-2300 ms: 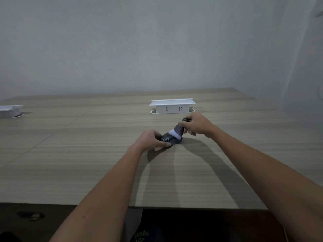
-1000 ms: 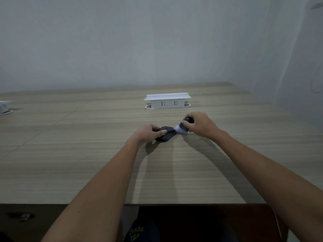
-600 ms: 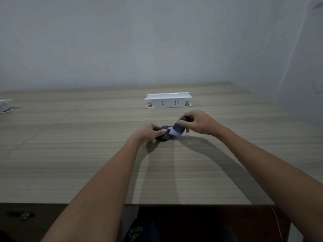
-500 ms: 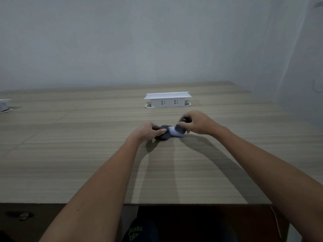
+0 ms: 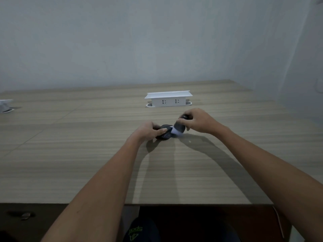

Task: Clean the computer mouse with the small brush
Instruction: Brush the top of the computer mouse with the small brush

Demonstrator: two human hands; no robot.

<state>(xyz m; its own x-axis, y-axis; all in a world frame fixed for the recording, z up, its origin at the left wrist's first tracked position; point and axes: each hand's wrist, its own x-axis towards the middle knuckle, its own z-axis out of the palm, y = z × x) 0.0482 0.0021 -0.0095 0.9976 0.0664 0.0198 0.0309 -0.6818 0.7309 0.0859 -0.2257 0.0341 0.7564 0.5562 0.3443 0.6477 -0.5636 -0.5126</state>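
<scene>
While the mouse (image 5: 165,133) is sitting mid-table pinned by the clamping left hand (image 5: 148,130), the right hand (image 5: 197,120), pinching the brush (image 5: 178,128), is sweeping its pale bristles back onto the mouse's 3 o'clock flank, so cleaning is continuing, with the wooden table (image 5: 70,154) and socket box (image 5: 168,99) at 12 o'clock lying under a bare wall (image 5: 122,41).

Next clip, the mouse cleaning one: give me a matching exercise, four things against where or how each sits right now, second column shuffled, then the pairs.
Things:
1. computer mouse
2. small brush
3. socket box
4. table

States:
A. white, standing beyond both hands
B. wood-grain, carries everything
C. dark, steadied by the left hand
D. pale bristles down on the mouse, gripped by the right hand

Pairs: 1-C, 2-D, 3-A, 4-B
</scene>
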